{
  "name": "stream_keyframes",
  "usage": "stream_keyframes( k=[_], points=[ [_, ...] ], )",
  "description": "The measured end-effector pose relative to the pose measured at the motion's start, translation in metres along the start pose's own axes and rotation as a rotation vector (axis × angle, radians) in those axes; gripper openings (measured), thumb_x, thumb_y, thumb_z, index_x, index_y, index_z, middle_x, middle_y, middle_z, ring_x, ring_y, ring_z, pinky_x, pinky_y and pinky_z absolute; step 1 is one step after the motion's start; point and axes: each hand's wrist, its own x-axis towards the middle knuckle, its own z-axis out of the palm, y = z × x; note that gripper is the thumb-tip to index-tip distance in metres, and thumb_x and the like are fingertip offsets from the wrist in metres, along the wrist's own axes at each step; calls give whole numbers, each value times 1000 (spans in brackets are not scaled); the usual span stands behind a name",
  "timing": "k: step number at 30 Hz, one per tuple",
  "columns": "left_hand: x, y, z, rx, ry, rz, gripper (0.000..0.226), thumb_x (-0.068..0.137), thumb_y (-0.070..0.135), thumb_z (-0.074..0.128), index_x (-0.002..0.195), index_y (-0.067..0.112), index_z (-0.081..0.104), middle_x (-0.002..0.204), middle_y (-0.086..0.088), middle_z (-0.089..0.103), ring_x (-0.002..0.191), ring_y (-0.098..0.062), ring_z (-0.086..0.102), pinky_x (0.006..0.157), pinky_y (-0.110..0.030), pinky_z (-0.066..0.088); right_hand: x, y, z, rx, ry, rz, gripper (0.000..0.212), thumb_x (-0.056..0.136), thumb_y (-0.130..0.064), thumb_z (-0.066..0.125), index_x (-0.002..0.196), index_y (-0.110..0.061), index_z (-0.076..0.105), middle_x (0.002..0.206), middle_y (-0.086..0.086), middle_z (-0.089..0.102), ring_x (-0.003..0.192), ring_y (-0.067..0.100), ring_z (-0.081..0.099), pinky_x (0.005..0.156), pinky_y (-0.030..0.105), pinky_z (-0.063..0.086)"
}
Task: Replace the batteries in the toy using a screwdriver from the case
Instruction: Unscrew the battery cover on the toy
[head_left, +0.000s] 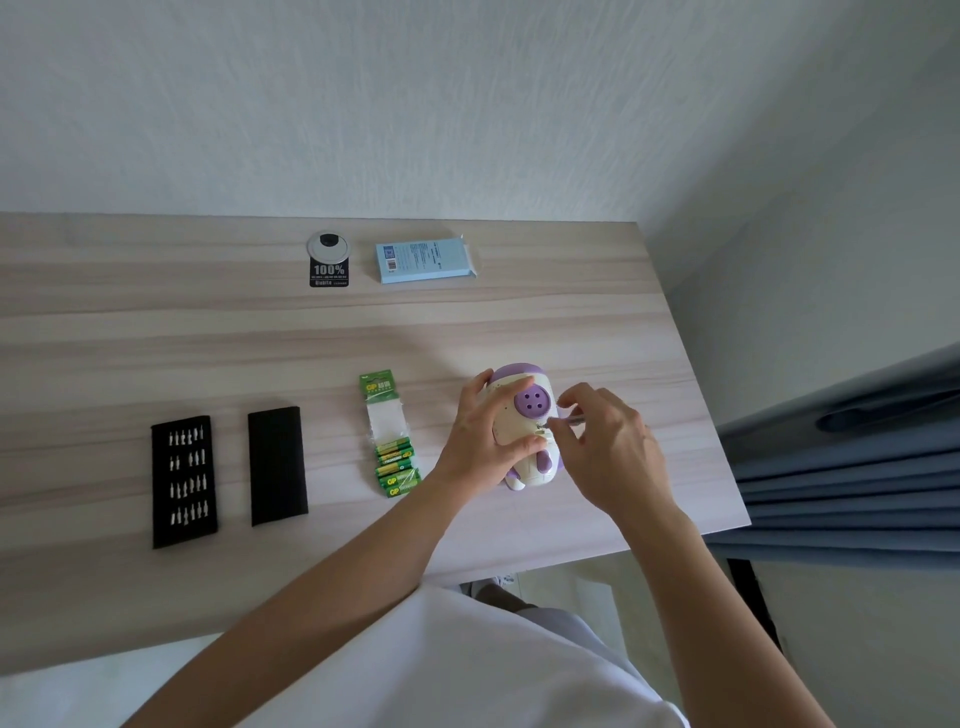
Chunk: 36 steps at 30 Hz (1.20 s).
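A white and purple toy (527, 410) lies on the wooden table (208, 332) at the right. My left hand (480, 434) grips its left side, thumb and fingers curled round the body. My right hand (610, 447) pinches a thin silver screwdriver (569, 422), whose tip touches the toy's underside just below the round purple part. To the left of the toy lies a strip of green batteries (394, 460) in torn packaging. Farther left sit the open bit tray (184, 480) of the screwdriver case and its black cover (277, 465).
A light blue box (423, 258) and a round cable grommet (328, 245) with a black sticker lie near the table's far edge. The table's right edge runs close to the toy, with blue curtain (841, 467) beyond it. A white wall stands behind.
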Motion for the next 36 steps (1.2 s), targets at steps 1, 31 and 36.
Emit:
stream_keyframes(
  k=[1,31,36],
  points=[
    [0,0,0,-1,0,-4,70,68,41,77,134,44,53,152,-6,26,145,-16,24,111,-29,34,2,-1,0,-56,3,35,15,96,-36,58,98,-22,61,92,-7,64,81,25,60,67,36,50],
    [0,-1,-1,21,-8,-12,72,75,29,84,137,42,51,153,-4,24,143,-15,25,108,-25,33,1,5,3,135,13,85,8,91,-24,67,84,-19,66,80,-4,70,77,23,65,65,36,53],
    [0,-1,0,16,-1,-6,71,75,28,84,136,42,51,152,-5,25,144,-16,25,108,-24,32,2,3,4,129,24,42,3,90,-21,67,93,-20,65,91,-7,66,78,16,63,67,34,52]
  ],
)
